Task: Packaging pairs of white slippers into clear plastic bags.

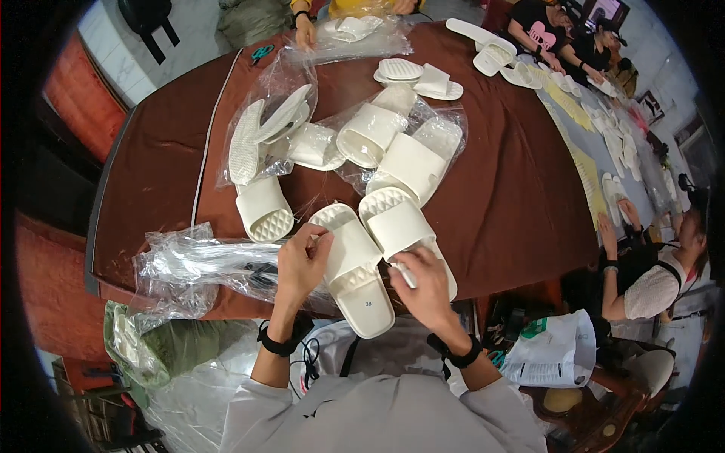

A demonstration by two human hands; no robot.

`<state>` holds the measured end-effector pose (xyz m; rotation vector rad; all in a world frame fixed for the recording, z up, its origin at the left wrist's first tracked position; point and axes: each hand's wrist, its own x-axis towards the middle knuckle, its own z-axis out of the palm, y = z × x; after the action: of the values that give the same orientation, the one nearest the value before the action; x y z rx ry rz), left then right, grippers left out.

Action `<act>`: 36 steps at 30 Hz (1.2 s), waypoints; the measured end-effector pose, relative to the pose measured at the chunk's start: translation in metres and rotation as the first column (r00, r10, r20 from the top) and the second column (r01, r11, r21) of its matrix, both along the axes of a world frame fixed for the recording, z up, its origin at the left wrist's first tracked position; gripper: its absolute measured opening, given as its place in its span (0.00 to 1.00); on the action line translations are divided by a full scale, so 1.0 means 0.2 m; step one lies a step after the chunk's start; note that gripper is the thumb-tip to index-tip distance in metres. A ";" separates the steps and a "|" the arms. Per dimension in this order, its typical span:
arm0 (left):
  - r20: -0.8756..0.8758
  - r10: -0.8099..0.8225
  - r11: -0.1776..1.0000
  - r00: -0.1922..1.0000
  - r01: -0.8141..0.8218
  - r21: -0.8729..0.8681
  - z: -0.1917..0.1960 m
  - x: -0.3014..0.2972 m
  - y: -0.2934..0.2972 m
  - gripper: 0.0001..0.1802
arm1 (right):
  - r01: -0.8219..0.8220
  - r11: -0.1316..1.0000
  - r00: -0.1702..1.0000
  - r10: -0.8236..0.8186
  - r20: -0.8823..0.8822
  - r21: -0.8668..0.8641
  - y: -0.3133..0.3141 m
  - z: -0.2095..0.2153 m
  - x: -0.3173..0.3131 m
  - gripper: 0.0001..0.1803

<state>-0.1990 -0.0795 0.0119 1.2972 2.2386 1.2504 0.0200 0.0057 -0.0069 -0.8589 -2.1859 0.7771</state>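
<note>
Two white slippers lie side by side at the table's near edge, toes pointing away. My left hand (303, 263) is at the outer side of the left slipper (353, 260), thumb and fingers pinched together by its strap; whatever is between them is hidden. My right hand (424, 285) curls over the heel part of the right slipper (396, 229), gripping its inner edge, where a bit of white shows between thumb and fingers. Beyond them lie more white slippers, some in clear plastic bags, such as a bagged slipper (411, 164) and an unbagged one (264, 210).
A brown cloth covers the table (521, 204). Flat clear bags (208, 260) lie left of my left hand. Teal scissors (262, 53) lie at the far left. Opposite, another person's hand (305, 34) is near a bagged pair. A white sack (551, 351) stands below right; others work at right.
</note>
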 end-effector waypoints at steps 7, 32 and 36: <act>0.033 0.050 0.999 0.998 -0.050 -0.007 0.05 0.03 -0.02 0.09 | 0.223 0.974 0.975 -0.224 0.013 0.027 0.13 0.03 0.15 0.09; 0.304 -0.191 0.975 0.934 0.216 -0.052 0.05 0.52 -0.08 0.11 | 0.163 0.985 0.986 -0.165 0.025 0.051 -0.24 0.03 0.18 0.10; 0.318 -0.180 0.978 0.931 0.203 -0.040 -0.01 0.52 -0.03 0.11 | 0.055 0.988 0.998 -0.055 -0.002 0.146 -0.27 -0.02 0.15 0.11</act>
<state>-0.0949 -0.0860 0.0105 1.1651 1.8709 1.1972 0.0502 -0.0481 -0.0112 -0.8416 -2.1812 0.5812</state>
